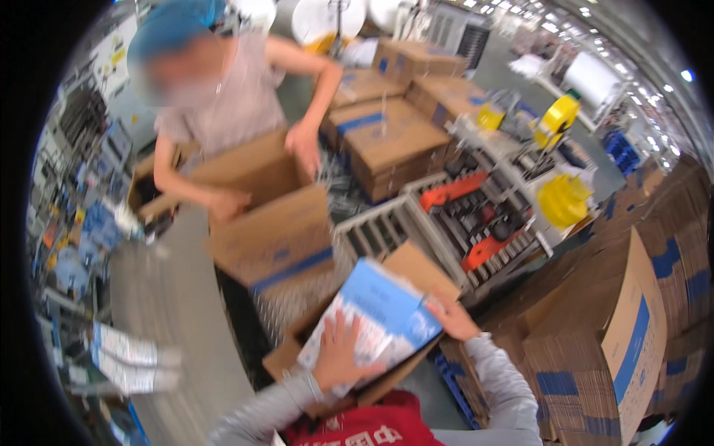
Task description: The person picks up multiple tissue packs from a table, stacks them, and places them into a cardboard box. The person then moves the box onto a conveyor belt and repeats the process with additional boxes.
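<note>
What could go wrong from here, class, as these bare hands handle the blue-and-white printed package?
The bare left hand lies spread on the blue-and-white printed package; hard pressing might dent it. The bare right hand is close to an open brown cardboard flap, whose edge could scrape it.

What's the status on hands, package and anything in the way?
Left hand spread on the blue-and-white package; right hand at its right edge. Package over an open carton. Brown flap beside the right hand, possible obstruction.
</note>
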Demonstrator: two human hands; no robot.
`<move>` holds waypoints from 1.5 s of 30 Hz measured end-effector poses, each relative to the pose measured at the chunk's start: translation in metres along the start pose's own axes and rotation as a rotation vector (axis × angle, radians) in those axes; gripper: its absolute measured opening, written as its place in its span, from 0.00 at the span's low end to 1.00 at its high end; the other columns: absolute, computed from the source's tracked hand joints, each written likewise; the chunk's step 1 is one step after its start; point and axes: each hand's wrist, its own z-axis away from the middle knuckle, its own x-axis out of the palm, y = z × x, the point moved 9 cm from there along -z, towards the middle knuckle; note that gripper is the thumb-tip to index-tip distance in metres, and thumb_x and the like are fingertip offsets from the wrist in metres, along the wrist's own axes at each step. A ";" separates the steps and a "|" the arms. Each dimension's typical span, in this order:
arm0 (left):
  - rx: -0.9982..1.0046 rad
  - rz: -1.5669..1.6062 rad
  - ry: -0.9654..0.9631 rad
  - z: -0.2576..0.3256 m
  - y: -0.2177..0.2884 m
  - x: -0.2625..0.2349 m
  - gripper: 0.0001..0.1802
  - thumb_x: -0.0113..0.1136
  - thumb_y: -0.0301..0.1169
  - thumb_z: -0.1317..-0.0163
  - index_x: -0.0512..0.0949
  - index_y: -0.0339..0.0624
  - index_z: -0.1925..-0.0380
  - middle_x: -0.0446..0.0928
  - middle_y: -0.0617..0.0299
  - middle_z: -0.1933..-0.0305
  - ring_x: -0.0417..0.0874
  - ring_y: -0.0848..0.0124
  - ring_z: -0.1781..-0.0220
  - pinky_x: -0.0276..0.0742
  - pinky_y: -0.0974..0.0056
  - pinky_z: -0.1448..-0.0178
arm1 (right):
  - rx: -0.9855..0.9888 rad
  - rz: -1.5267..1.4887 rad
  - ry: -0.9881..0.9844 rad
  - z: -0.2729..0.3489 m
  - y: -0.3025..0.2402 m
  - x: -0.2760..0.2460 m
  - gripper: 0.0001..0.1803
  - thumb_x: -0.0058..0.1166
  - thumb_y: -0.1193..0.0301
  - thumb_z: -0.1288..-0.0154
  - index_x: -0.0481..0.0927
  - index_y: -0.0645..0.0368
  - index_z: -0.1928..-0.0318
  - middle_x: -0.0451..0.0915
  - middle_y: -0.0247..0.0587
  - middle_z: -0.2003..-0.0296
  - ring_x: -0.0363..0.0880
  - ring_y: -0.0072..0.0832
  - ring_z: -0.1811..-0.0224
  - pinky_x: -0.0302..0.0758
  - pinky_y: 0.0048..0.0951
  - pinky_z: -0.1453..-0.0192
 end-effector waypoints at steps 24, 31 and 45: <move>-0.113 1.209 -0.735 -0.092 -0.080 -0.049 0.51 0.66 0.38 0.45 0.45 0.40 0.28 0.52 0.56 0.26 0.51 0.69 0.26 0.43 0.65 0.26 | 0.523 -0.336 -0.469 -0.072 0.069 0.129 0.39 0.30 0.38 0.32 0.64 0.54 0.34 0.70 0.44 0.39 0.70 0.32 0.39 0.72 0.39 0.41; -0.266 0.456 -0.746 -0.053 -0.114 0.018 0.50 0.49 0.65 0.42 0.57 0.35 0.32 0.53 0.49 0.27 0.52 0.60 0.25 0.46 0.65 0.26 | 0.595 -1.091 -0.663 0.022 0.120 0.247 0.34 0.35 0.45 0.29 0.67 0.60 0.37 0.71 0.46 0.40 0.64 0.32 0.35 0.68 0.38 0.38; -0.278 -0.233 0.318 -0.078 -0.157 0.028 0.22 0.45 0.52 0.34 0.73 0.44 0.55 0.69 0.46 0.54 0.73 0.46 0.55 0.63 0.42 0.48 | -0.486 0.606 0.033 -0.009 -0.068 0.166 0.40 0.44 0.47 0.34 0.57 0.62 0.32 0.50 0.52 0.29 0.44 0.45 0.25 0.39 0.49 0.25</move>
